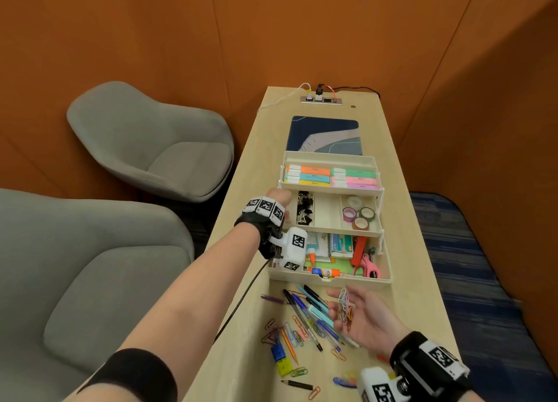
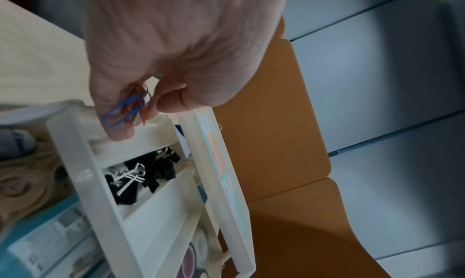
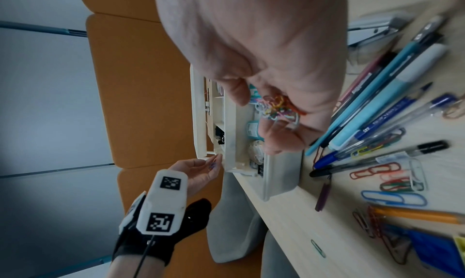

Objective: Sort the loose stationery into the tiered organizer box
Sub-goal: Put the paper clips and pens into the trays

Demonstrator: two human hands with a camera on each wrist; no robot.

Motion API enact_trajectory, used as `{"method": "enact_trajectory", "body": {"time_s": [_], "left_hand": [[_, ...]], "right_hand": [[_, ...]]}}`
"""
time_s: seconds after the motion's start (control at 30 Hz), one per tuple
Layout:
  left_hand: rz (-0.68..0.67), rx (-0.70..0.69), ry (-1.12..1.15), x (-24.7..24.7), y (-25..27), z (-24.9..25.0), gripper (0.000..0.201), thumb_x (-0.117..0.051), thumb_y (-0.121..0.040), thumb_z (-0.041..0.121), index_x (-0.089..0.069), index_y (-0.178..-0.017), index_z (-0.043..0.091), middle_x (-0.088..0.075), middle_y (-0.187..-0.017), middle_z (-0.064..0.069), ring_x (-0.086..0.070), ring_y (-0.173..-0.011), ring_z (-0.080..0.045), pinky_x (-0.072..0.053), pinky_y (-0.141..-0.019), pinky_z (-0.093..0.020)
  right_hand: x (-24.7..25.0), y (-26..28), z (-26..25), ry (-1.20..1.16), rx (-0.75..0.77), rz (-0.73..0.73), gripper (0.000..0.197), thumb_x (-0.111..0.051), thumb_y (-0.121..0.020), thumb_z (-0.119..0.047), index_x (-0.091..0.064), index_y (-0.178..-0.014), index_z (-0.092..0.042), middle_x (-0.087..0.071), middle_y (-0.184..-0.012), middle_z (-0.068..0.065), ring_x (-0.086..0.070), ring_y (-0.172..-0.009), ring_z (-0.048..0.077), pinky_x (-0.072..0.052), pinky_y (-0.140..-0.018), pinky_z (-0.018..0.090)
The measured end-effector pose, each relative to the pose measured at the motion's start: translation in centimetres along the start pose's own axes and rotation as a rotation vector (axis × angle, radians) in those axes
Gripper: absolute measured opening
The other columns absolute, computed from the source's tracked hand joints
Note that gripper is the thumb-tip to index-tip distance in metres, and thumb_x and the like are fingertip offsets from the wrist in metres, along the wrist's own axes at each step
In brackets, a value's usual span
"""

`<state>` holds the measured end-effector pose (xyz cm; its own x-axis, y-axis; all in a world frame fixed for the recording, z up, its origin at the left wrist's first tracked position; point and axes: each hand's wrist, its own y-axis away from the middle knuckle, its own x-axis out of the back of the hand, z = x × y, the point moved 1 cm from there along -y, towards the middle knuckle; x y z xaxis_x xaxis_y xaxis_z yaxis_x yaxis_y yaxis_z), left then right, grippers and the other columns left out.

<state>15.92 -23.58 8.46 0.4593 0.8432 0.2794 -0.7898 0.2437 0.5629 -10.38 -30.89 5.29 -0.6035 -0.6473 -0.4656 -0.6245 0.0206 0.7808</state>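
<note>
**Both hands carrying paper clips at the organizer**

My left hand [image 2: 176,49] is curled round a small bunch of blue and orange paper clips [image 2: 130,109], pinched between thumb and fingertips. Directly under that pinch sits the left end of the tiered organizer box [image 1: 329,279], at its middle tier; the compartment just past my fingertips holds black binder clips [image 2: 146,173]. The next compartment along that tier looks bare from here, and beyond it lie the washi tape rolls [image 1: 359,214]. Above the pinch, on the top tier, are pastel highlighters [image 1: 330,176]; below it, the bottom tier holds a glue stick [image 1: 324,271], a red stapler [image 1: 358,250] and other items.

My right hand [image 1: 362,317] is cupped palm-up, fingers loosely curled round a mixed-colour heap of paper clips [image 3: 279,108]. It hangs above the wooden table [image 1: 247,356], just short of the box's front wall. Beneath and to the left of this hand lie loose pens [image 1: 314,314], touching one another in a fan. Further left of them are scattered large paper clips [image 1: 290,333], an orange pencil [image 1: 288,345], and blue and yellow blocks [image 1: 280,359] whose kind I cannot tell. Nearer my wrist lies a short black pencil [image 1: 297,384].
</note>
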Motion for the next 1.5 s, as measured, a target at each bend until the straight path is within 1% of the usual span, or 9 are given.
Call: {"method": "enact_trajectory", "body": {"time_s": [0.1,0.17,0.43,0.63,0.87,1.0,1.17,1.33,1.5], "left_hand": [[-0.011,-0.030,0.013,0.1,0.4,0.3,0.041,-0.035,-0.098,0.009,-0.043,-0.134,-0.009,-0.055,-0.125,-0.027,-0.055,-0.089,-0.029,-0.051,-0.088,-0.039],[0.013,-0.054,-0.021,0.2,0.6,0.4,0.040,-0.035,-0.098,0.008,-0.043,-0.133,-0.010,-0.049,-0.135,-0.027,-0.053,-0.095,-0.028,-0.048,-0.093,-0.038],[0.006,-0.154,-0.106,1.8,1.3,-0.3,0.036,-0.046,-0.097,0.010,-0.050,-0.128,-0.007,-0.056,-0.130,-0.022,-0.056,-0.119,-0.034,-0.052,-0.087,-0.036],[0.148,-0.338,-0.012,5.2,4.7,-3.8,0.029,-0.040,-0.097,0.011,-0.059,-0.119,0.011,-0.062,-0.111,-0.005,-0.062,-0.095,-0.018,-0.049,-0.087,-0.032],[0.263,-0.319,-0.201,8.5,6.8,-14.1,0.021,-0.042,-0.096,0.008,-0.063,-0.099,0.013,-0.067,-0.092,-0.004,-0.063,-0.077,-0.012,-0.043,-0.060,-0.018],[0.257,-0.210,-0.287,9.4,6.6,-18.2,0.022,-0.044,-0.092,0.005,-0.064,-0.094,0.015,-0.067,-0.090,-0.004,-0.065,-0.080,-0.020,-0.051,-0.071,-0.031],[0.273,-0.156,-0.449,9.3,5.8,-19.8,0.021,-0.047,-0.088,0.007,-0.065,-0.094,0.017,-0.067,-0.088,-0.003,-0.062,-0.084,-0.021,-0.045,-0.075,-0.028],[0.242,-0.102,-0.672,8.5,5.2,-20.5,0.019,-0.052,-0.086,0.012,-0.062,-0.103,0.013,-0.062,-0.103,-0.005,-0.059,-0.094,-0.024,-0.044,-0.077,-0.028],[0.205,-0.041,-0.853,6.6,5.9,-21.3,0.037,-0.064,-0.086,0.032,-0.052,-0.111,0.006,-0.053,-0.112,-0.012,-0.056,-0.105,-0.031,-0.046,-0.086,-0.036]], "right_hand": [[-0.8,0.3,-0.9,0.010,0.023,-0.014,0.043,-0.036,-0.099,-0.032,-0.057,-0.116,0.001,-0.058,-0.077,0.015,-0.053,-0.065,0.021,-0.045,-0.052,0.029],[-1.5,0.4,-1.7,0.014,0.034,-0.022,0.044,-0.036,-0.099,-0.033,-0.056,-0.118,0.001,-0.058,-0.079,0.015,-0.054,-0.067,0.022,-0.046,-0.054,0.029],[-6.1,-1.7,-7.7,-0.016,0.109,-0.059,0.030,-0.038,-0.099,-0.016,-0.051,-0.119,0.002,-0.056,-0.102,0.021,-0.058,-0.083,0.026,-0.058,-0.054,0.031],[-11.8,-6.0,-11.8,0.149,0.218,-0.014,0.018,-0.050,-0.093,0.001,-0.052,-0.111,0.002,-0.055,-0.109,0.024,-0.062,-0.087,0.029,-0.060,-0.065,0.033],[-15.4,-10.1,-11.9,0.396,0.409,0.249,0.018,-0.054,-0.090,0.000,-0.046,-0.075,-0.005,-0.052,-0.070,0.012,-0.058,-0.064,0.024,-0.058,-0.063,0.034],[-15.5,-10.7,-11.6,0.894,0.393,0.359,0.019,-0.046,-0.098,-0.026,-0.055,-0.097,-0.009,-0.051,-0.090,0.003,-0.055,-0.089,0.019,-0.046,-0.074,0.025],[-16.5,-10.9,-11.0,1.027,0.513,0.457,0.019,-0.045,-0.093,-0.010,-0.052,-0.105,0.002,-0.052,-0.096,0.014,-0.058,-0.101,0.032,-0.048,-0.084,0.036],[-15.6,-7.3,-8.9,1.114,0.705,0.312,0.034,-0.042,-0.093,-0.010,-0.058,-0.123,-0.008,-0.059,-0.123,0.010,-0.058,-0.109,0.028,-0.051,-0.093,0.043],[-9.1,-2.5,-2.8,1.113,0.643,0.098,0.014,-0.050,-0.095,-0.013,-0.061,-0.102,-0.017,-0.060,-0.103,-0.002,-0.062,-0.079,0.014,-0.055,-0.064,0.026]]}}
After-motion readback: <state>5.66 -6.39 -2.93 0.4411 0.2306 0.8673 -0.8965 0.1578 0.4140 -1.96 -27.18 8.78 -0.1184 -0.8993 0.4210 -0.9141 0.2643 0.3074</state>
